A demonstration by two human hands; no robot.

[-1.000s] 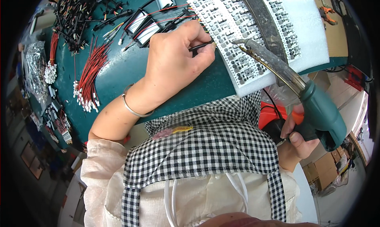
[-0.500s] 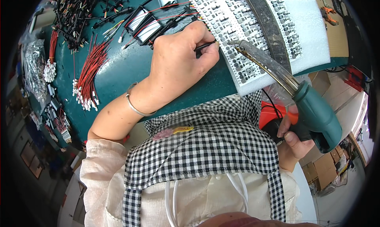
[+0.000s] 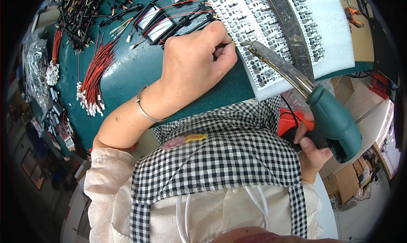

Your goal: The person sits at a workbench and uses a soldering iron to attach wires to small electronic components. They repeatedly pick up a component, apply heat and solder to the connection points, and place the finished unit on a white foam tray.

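Note:
My left hand (image 3: pixel 193 65) is closed in a pinch at the near-left edge of a white circuit board panel (image 3: pixel 237 15) with rows of small parts. Between thumb and forefinger a bit of black cable (image 3: pixel 218 46) shows; the rest is covered by the fingers. My right hand (image 3: pixel 314 153), lower right, is wrapped round the handle of a green soldering gun (image 3: pixel 335 118). Its long metal tip points up and left, over the panel's edge close to my left fingertips. Whether the tip touches the panel I cannot tell. Red wires and black cables run from the panel's left edge.
A dark bar (image 3: pixel 292 29) lies across the panel, which rests on white foam (image 3: pixel 337 44). Red wires with white connectors (image 3: pixel 95 80) lie at left on the green table (image 3: pixel 131 80). A heap of black cables (image 3: pixel 78 20) is beyond. Orange-handled pliers (image 3: pixel 352 16) lie far right.
The soldering gun and my right hand have shifted slightly left, bringing the tip a little nearer my left fingers. My left hand keeps its pinch, moved very slightly right.

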